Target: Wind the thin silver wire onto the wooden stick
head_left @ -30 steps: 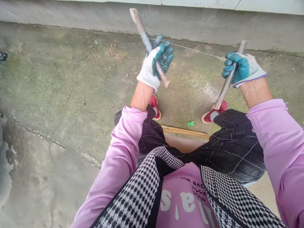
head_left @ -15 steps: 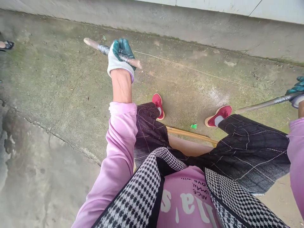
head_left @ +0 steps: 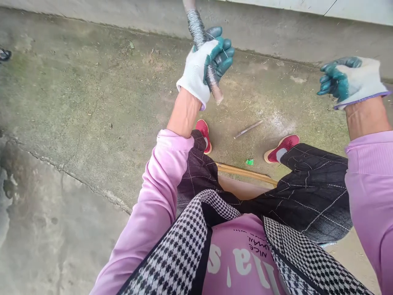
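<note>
My left hand [head_left: 206, 65], in a white glove with green palm, is wrapped round a wooden stick wound with thin wire [head_left: 198, 28], held upright in front of me. A short end of wire shows by its fingers. My right hand [head_left: 346, 82], gloved the same way, is raised at the right with fingers curled loosely apart and nothing in them. A second thin stick [head_left: 248, 128] lies on the concrete ground between my two red shoes [head_left: 203, 132].
I sit on a wooden seat edge [head_left: 245, 172] over a cracked, mossy concrete floor [head_left: 76, 106]. A low concrete kerb [head_left: 276, 32] runs along the far side. A small green scrap [head_left: 249, 162] lies by my feet. A dark object [head_left: 4, 54] shows at the far left edge.
My right hand has let go of its stick, which now lies on the ground. My left hand swung back to the middle and turned its wire-wound stick upright. The stretched wire is gone.
</note>
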`<action>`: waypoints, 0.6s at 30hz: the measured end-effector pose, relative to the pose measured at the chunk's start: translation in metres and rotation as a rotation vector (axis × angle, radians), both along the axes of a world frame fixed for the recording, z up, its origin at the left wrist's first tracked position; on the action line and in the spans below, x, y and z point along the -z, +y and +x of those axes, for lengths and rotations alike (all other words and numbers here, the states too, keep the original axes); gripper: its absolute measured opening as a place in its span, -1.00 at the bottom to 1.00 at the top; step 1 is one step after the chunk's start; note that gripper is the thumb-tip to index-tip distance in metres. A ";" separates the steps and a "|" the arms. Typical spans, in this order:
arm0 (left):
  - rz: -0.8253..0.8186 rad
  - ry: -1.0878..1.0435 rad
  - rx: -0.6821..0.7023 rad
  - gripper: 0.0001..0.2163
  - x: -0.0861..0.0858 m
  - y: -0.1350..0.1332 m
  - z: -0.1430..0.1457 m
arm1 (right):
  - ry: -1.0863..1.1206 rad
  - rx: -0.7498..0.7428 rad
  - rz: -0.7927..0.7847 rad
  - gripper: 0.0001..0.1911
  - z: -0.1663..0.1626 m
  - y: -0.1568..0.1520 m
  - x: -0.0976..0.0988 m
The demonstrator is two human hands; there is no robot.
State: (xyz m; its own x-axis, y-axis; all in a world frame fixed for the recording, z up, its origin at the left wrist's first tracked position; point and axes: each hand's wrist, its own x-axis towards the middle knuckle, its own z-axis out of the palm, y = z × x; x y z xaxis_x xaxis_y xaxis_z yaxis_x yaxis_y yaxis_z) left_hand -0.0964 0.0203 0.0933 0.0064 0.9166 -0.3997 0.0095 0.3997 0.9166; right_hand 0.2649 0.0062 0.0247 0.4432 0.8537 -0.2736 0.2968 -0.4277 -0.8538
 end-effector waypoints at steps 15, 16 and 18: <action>-0.076 -0.020 0.273 -0.44 0.012 -0.011 0.084 | 0.203 -0.310 0.100 -0.85 -0.090 -0.041 -0.021; -0.080 0.009 0.306 -0.46 0.015 -0.011 0.083 | 0.180 -0.291 0.127 -0.85 -0.085 -0.037 -0.018; -0.071 0.035 0.363 -0.48 0.023 -0.011 0.080 | 0.146 -0.247 0.156 -0.79 -0.077 -0.031 -0.013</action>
State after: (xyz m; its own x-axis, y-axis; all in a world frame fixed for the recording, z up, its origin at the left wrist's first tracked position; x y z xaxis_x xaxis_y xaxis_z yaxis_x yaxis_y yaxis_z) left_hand -0.0164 0.0093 0.0704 0.3115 0.8272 -0.4676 0.1930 0.4267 0.8835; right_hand 0.1875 -0.0246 0.0373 0.1826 0.9672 -0.1767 0.2448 -0.2188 -0.9445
